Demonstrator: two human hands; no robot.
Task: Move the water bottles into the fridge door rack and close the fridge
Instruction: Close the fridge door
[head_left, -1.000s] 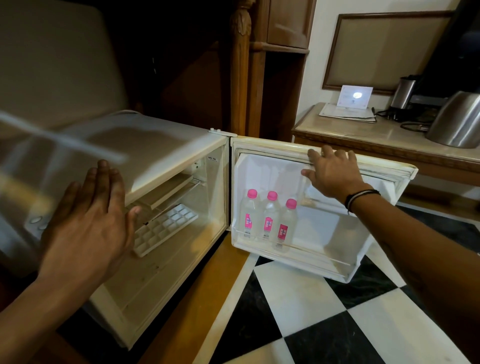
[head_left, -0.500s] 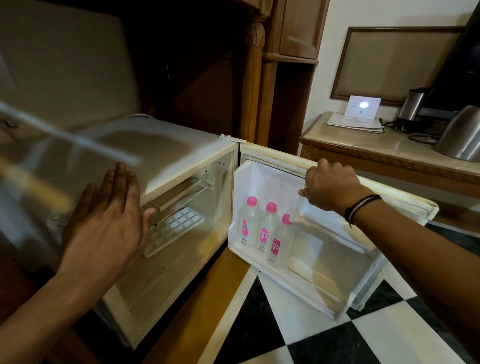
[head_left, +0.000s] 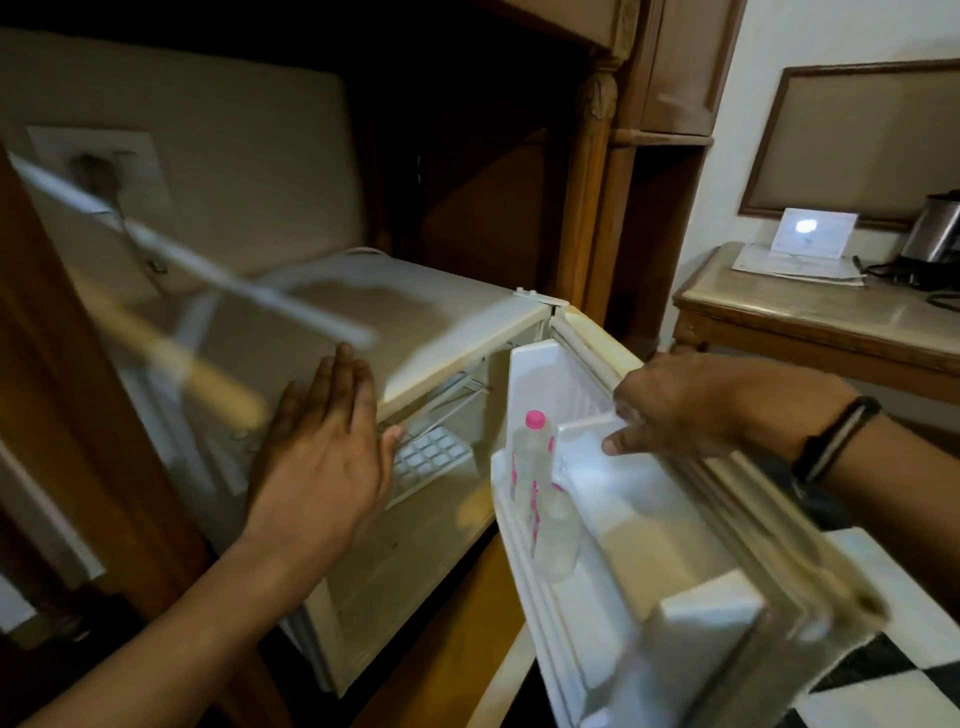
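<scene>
With the water bottles (head_left: 540, 499) racked, we are closing the fridge door (head_left: 675, 545): right hand (head_left: 691, 405) gripping its edge, left hand (head_left: 327, 457) spread flat. Next, push shut.

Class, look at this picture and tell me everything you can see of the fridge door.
The fridge door is white, plastic-looking on its inner side, with a ribbed seal round the edge and moulded racks. It is hinged at the fridge's top right corner and stands partly open, angled toward the cabinet. Its lower rack holds clear water bottles with pink caps and labels, upright. The right hand grips its upper edge, fingers curled over the upper shelf. The left hand is not touching it.
</scene>
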